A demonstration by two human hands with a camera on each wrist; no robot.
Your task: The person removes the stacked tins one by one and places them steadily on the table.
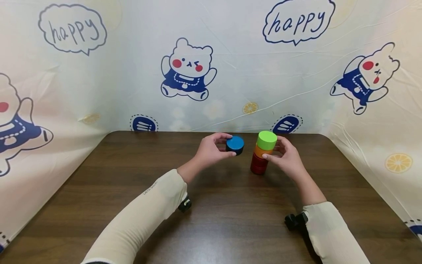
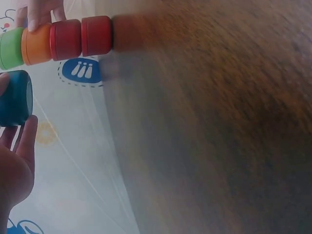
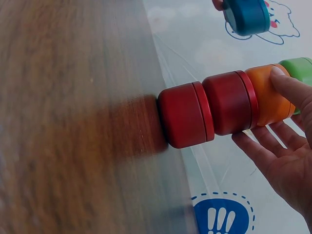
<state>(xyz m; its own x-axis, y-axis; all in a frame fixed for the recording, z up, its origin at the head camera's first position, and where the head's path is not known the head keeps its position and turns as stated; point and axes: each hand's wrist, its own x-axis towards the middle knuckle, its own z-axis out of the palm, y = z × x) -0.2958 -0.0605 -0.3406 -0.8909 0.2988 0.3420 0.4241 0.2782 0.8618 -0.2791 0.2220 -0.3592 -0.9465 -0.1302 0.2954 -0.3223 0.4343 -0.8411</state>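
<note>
Small round lidded tins stand in an upright stack on the table: a lower red tin [image 3: 184, 114], an upper red tin [image 3: 229, 103], an orange tin [image 1: 262, 151] and a green tin [image 1: 267, 140] on top. My right hand [image 1: 287, 157] pinches the orange tin from the right, its thumb on the near side; in the right wrist view one fingertip reaches the upper red tin. To the left of the stack, my left hand [image 1: 209, 149] holds a blue tin [image 1: 235, 145] between thumb and fingers. This tin is in the air, apart from the stack at about the height of its upper part.
The brown wooden table [image 1: 211, 227] ends at a back edge just beyond both hands. A printed cloth [image 1: 237, 73] with bears hangs behind and along the sides. Dark wrist devices [image 1: 185, 204] sit at the sleeve cuffs.
</note>
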